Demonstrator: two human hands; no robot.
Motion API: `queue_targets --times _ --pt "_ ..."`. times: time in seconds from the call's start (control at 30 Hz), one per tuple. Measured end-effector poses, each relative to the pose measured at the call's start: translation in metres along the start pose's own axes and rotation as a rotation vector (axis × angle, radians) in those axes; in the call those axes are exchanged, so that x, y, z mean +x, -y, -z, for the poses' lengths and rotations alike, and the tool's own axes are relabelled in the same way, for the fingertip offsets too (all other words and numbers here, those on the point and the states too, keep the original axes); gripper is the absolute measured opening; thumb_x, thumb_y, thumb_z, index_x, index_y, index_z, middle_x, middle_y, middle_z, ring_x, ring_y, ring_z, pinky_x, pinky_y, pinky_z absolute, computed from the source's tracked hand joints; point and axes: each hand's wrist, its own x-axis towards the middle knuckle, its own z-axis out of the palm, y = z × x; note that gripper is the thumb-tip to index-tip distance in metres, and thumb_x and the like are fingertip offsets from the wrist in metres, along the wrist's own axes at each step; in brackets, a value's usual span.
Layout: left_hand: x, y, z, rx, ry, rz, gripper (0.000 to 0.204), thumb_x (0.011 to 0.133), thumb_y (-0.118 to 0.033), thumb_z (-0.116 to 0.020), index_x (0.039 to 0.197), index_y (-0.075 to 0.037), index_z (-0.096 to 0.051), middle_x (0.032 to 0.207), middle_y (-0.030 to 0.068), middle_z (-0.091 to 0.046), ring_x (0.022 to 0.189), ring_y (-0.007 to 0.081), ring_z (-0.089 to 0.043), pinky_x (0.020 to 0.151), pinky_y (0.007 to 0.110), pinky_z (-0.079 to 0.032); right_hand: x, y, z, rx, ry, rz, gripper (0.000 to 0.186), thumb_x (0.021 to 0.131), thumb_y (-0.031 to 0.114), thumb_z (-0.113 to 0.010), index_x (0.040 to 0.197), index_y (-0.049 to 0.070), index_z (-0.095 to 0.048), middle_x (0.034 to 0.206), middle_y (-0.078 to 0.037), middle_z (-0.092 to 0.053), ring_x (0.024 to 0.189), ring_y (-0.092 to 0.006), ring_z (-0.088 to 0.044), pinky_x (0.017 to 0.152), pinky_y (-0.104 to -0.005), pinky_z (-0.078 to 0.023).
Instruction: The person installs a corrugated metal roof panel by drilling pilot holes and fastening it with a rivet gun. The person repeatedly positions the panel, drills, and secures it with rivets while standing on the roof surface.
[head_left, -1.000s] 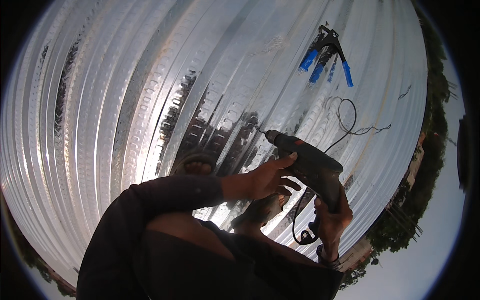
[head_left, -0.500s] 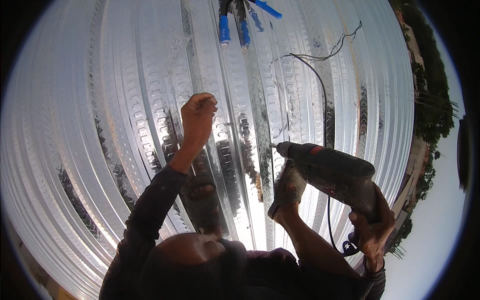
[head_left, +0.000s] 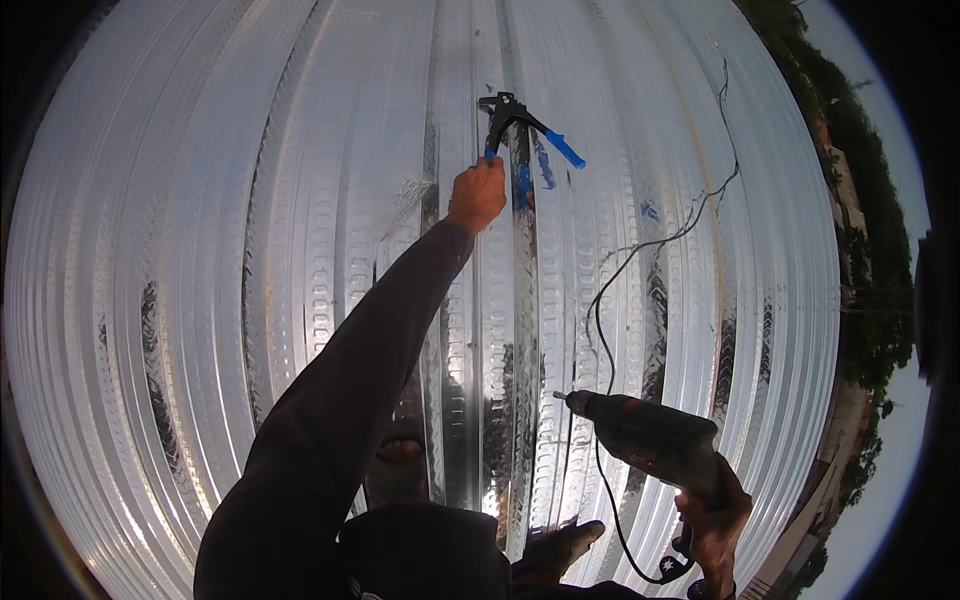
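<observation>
My left hand (head_left: 478, 194) reaches far forward, closed round one blue-gripped handle of a black hand riveter (head_left: 519, 112). The riveter's other blue handle slants away to the right, and its head points forward over the shiny ribbed metal sheet (head_left: 380, 110). At the lower right, my right hand (head_left: 718, 528) is wrapped round the grip of a dark corded power drill (head_left: 655, 437). The drill lies level above the sheet, its bit pointing left. Part of the right hand's fingers is hidden behind the grip.
A black cable (head_left: 640, 246) winds over the sheet from the far right down to the drill. My sandalled foot (head_left: 562, 546) rests on the metal at the lower middle. Along the right the sheet ends, with trees (head_left: 870, 200) and open sky past its edge.
My left hand has stretched forward from the middle of the sheet and taken hold of the riveter's handle. The drill in my right hand sits lower and slightly left in view.
</observation>
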Motion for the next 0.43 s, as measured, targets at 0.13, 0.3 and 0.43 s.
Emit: queue_targets --times 0.13,0.3,0.43 --pt "0.009 0.014 0.009 -0.075 0.061 0.185 0.042 0.078 -0.017 -0.071 0.109 0.009 -0.058 0.093 0.0273 -0.067 0.089 0.0424 -0.070 0.080 0.051 -0.057 0.035 -0.024 0.002 0.025 0.085 0.152 0.076 0.071 0.013 -0.084 0.137 -0.008 -0.053 0.094 -0.016 -0.073 0.083 -0.0191 -0.069 0.074 -0.0338 -0.056" --pt "-0.008 -0.011 -0.002 0.115 0.053 0.167 0.037 0.075 -0.022 -0.070 0.102 0.003 -0.065 0.097 0.0246 -0.069 0.096 0.0438 -0.068 0.082 0.050 -0.056 0.047 -0.094 0.014 0.114 0.034 0.177 0.080 0.071 0.021 -0.085 0.137 -0.010 -0.052 0.094 -0.015 -0.072 0.084 -0.0185 -0.067 0.076 -0.0326 -0.055" --pt "-0.013 -0.020 -0.004 0.168 0.104 0.144 0.037 0.076 -0.023 -0.069 0.102 0.002 -0.066 0.104 0.0233 -0.070 0.099 0.0434 -0.069 0.086 0.051 -0.055 0.051 -0.141 0.014 0.334 -0.012 0.157 0.073 0.077 0.020 -0.082 0.136 -0.013 -0.054 0.101 -0.016 -0.071 0.091 -0.0193 -0.064 0.082 -0.0322 -0.054"
